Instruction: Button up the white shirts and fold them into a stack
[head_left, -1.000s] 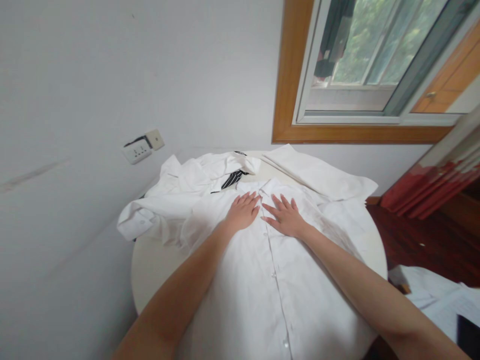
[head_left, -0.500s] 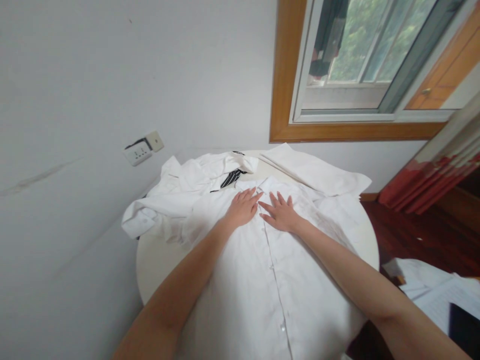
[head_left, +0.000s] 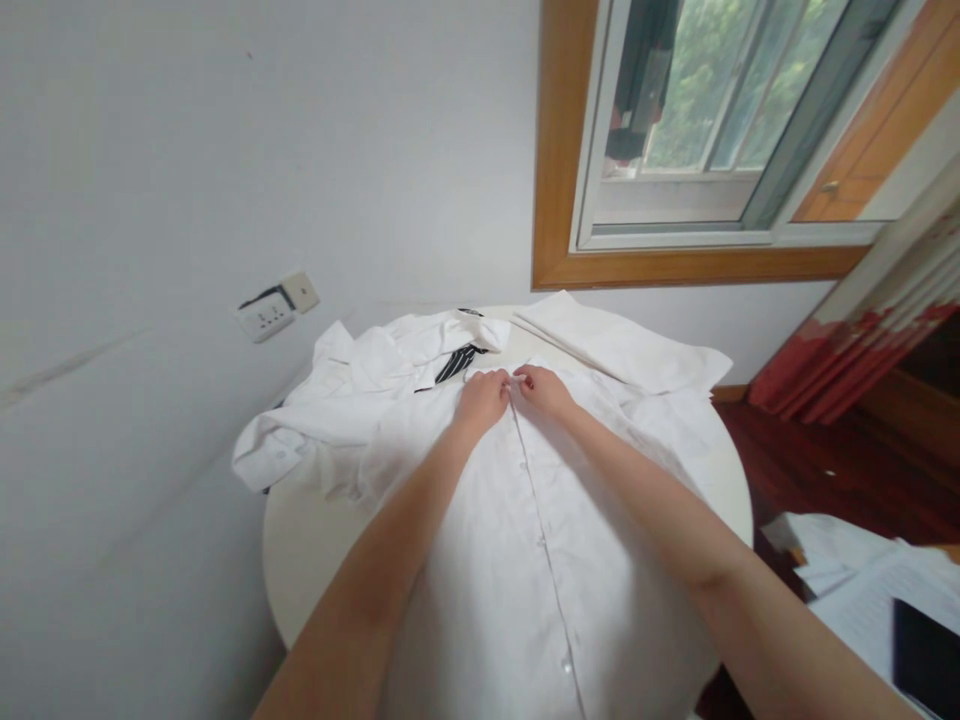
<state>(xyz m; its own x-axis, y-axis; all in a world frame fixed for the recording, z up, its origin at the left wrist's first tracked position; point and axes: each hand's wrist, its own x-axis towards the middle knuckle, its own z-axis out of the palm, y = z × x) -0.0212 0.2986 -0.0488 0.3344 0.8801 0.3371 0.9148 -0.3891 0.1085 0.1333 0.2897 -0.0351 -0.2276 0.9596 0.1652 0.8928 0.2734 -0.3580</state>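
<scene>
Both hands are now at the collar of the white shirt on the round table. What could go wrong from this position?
1. The left hand and right hand pinch the white shirt at its collar; pulling there may wrinkle the flat front again.
2. The crumpled white garment hangs over the round table edge on the left; a tug could possibly drag it off.
3. The shirt's near hem hangs over the table's near edge, so it might slide toward the person.

Soft, even daylight comes from the window (head_left: 697, 130) at about one o'clock, bright but without harsh glare. The white shirt (head_left: 525, 540) shows only faint shadows in its folds, with detail washed out. Wide-angle distortion bends the wall (head_left: 187, 200) and frame lines toward the edges. Slight softness throughout.
</scene>
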